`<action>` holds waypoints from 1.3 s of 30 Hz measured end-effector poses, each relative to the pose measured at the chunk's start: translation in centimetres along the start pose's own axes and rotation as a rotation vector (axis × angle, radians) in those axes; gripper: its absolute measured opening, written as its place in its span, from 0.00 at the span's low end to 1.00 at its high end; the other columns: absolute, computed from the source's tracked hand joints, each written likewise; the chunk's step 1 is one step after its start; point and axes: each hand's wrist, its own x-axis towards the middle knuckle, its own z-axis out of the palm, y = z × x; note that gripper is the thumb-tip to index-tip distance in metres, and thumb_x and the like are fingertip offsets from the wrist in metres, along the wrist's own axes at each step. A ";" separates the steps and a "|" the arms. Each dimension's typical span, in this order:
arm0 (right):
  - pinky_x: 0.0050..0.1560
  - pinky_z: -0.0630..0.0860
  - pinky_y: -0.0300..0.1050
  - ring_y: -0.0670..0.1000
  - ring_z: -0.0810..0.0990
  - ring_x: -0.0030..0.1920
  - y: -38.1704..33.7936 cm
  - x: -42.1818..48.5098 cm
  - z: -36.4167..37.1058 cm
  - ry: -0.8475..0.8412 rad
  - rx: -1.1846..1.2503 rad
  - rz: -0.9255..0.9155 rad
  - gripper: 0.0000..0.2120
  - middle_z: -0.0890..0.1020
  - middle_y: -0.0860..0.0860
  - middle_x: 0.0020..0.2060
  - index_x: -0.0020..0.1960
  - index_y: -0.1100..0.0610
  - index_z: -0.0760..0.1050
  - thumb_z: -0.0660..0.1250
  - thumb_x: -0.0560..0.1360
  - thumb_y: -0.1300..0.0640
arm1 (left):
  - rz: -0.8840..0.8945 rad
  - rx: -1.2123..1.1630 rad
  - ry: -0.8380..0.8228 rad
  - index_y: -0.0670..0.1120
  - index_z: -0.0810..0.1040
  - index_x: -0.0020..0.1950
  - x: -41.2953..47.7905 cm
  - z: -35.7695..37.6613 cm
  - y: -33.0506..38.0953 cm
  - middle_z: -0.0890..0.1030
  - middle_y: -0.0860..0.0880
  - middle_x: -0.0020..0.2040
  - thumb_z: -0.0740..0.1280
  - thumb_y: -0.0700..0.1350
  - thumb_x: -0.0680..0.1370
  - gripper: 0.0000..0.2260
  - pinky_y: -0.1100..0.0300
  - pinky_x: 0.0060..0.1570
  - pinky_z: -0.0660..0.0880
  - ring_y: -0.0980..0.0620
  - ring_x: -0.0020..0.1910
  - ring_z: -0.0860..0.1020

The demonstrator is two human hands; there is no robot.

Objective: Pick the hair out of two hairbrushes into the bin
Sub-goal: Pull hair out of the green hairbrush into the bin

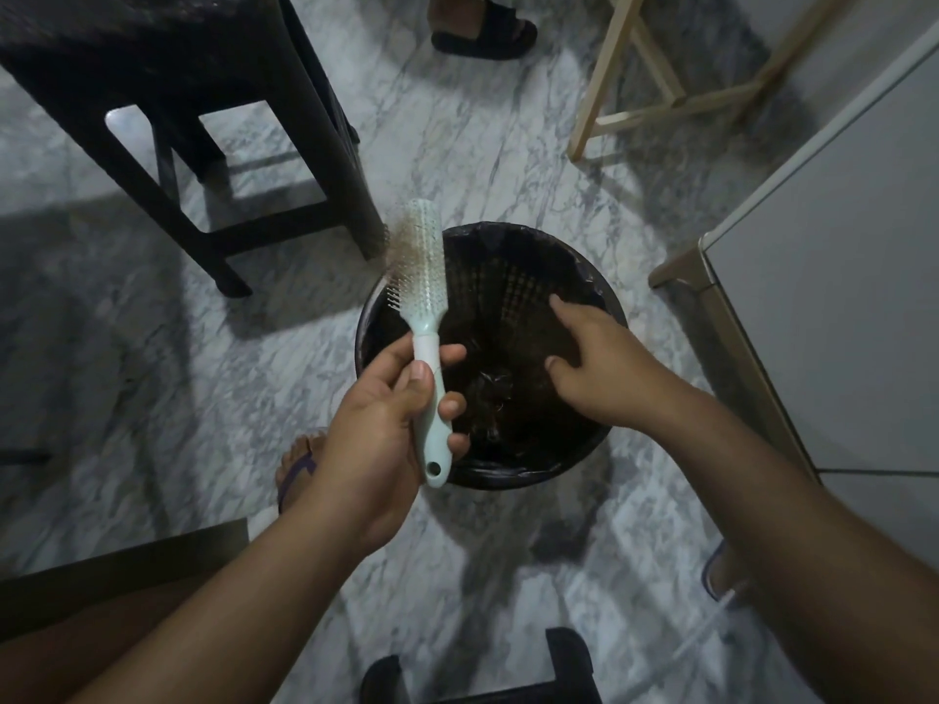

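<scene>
My left hand (386, 424) grips the handle of a pale mint hairbrush (426, 307), held upright over the left rim of the bin. A brown wad of hair (406, 241) clings to the bristles on the brush's left side near the tip. The black round bin (584, 444) lined with a black bag stands on the floor below, and dark clumps of hair (488, 393) lie at its bottom. My right hand (599, 363) hovers over the bin's opening with fingers spread, palm down, holding nothing. A second hairbrush is not in view.
A dark stool (213, 160) stands at the upper left, close to the brush tip. A pale wooden frame (660, 94) is at the upper right, a white appliance (838, 297) at the right. Another person's sandalled foot (482, 27) is at the top. My own foot (300, 464) rests left of the bin.
</scene>
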 end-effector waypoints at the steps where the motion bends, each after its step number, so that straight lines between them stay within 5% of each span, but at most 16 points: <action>1: 0.64 0.72 0.41 0.53 0.76 0.67 -0.2 0.0 -0.4 0.008 0.031 0.000 0.31 0.79 0.53 0.66 0.80 0.55 0.58 0.64 0.80 0.57 | -0.004 0.014 -0.002 0.44 0.75 0.67 0.0 0.0 -0.1 0.84 0.51 0.54 0.58 0.39 0.84 0.14 0.59 0.30 0.72 0.55 0.34 0.73; 3: 0.54 0.74 0.36 0.50 0.82 0.58 -0.4 0.0 -1.0 -0.006 0.080 0.015 0.28 0.85 0.48 0.54 0.79 0.52 0.62 0.62 0.80 0.60 | -0.011 0.024 -0.008 0.45 0.76 0.67 -0.1 0.0 -0.2 0.83 0.50 0.55 0.58 0.39 0.84 0.14 0.59 0.31 0.71 0.55 0.34 0.73; 5: 0.53 0.72 0.38 0.52 0.81 0.58 -0.4 0.0 -1.6 -0.036 -0.046 -0.010 0.28 0.83 0.53 0.59 0.78 0.52 0.64 0.62 0.79 0.61 | -0.015 0.027 -0.012 0.46 0.76 0.67 -0.1 0.1 -0.4 0.83 0.50 0.55 0.58 0.38 0.83 0.14 0.59 0.31 0.71 0.55 0.34 0.73; 8: 0.63 0.76 0.48 0.54 0.78 0.65 -0.3 0.0 -2.1 -0.016 -0.172 -0.037 0.27 0.81 0.54 0.63 0.76 0.52 0.67 0.65 0.78 0.58 | -0.019 0.051 -0.020 0.47 0.76 0.67 -0.2 0.0 -0.6 0.83 0.50 0.56 0.58 0.39 0.83 0.14 0.58 0.31 0.71 0.55 0.34 0.73; 11: 0.72 0.69 0.48 0.56 0.72 0.72 -0.8 -0.1 -2.0 0.028 -0.176 -0.102 0.27 0.74 0.55 0.71 0.75 0.52 0.69 0.66 0.77 0.60 | -0.026 0.087 -0.039 0.48 0.77 0.67 -0.3 0.1 -1.0 0.83 0.50 0.57 0.58 0.39 0.83 0.14 0.58 0.32 0.72 0.54 0.34 0.73; 15: 0.62 0.80 0.50 0.46 0.82 0.58 -3.0 -0.5 -1.3 -0.006 0.634 -0.043 0.32 0.76 0.50 0.68 0.78 0.52 0.63 0.71 0.77 0.51 | -0.032 0.157 -0.089 0.48 0.76 0.68 -0.5 0.2 -1.8 0.83 0.48 0.58 0.59 0.40 0.83 0.15 0.57 0.32 0.71 0.53 0.35 0.73; 19: 0.52 0.84 0.50 0.53 0.87 0.52 -4.0 -1.1 -1.1 -0.111 0.855 -0.113 0.10 0.86 0.61 0.50 0.59 0.58 0.81 0.72 0.77 0.60 | -0.039 0.254 -0.137 0.50 0.75 0.68 -0.6 0.2 -2.5 0.83 0.49 0.58 0.60 0.41 0.83 0.15 0.56 0.33 0.72 0.53 0.36 0.73; 22: 0.47 0.85 0.55 0.56 0.88 0.42 -3.7 -1.0 -1.5 -0.008 0.763 -0.071 0.02 0.88 0.58 0.38 0.45 0.57 0.84 0.76 0.74 0.59 | -0.041 0.282 -0.119 0.51 0.75 0.69 -0.6 0.1 -2.7 0.83 0.50 0.58 0.60 0.41 0.83 0.15 0.56 0.33 0.73 0.54 0.36 0.74; 32: 0.37 0.83 0.49 0.51 0.84 0.32 -5.1 -2.1 -3.8 0.407 0.524 -0.415 0.08 0.85 0.53 0.34 0.45 0.60 0.84 0.72 0.77 0.55 | -0.067 0.259 -0.058 0.51 0.75 0.67 -0.6 0.1 -2.7 0.83 0.49 0.58 0.59 0.40 0.84 0.14 0.57 0.32 0.73 0.55 0.35 0.74; 39: 0.33 0.76 0.45 0.51 0.81 0.31 -6.3 -3.4 -5.9 0.645 0.616 -0.660 0.09 0.81 0.56 0.32 0.45 0.63 0.77 0.62 0.83 0.62 | -0.119 0.173 0.042 0.49 0.76 0.66 -0.1 -0.2 -2.5 0.84 0.50 0.58 0.58 0.40 0.84 0.13 0.57 0.31 0.72 0.55 0.34 0.74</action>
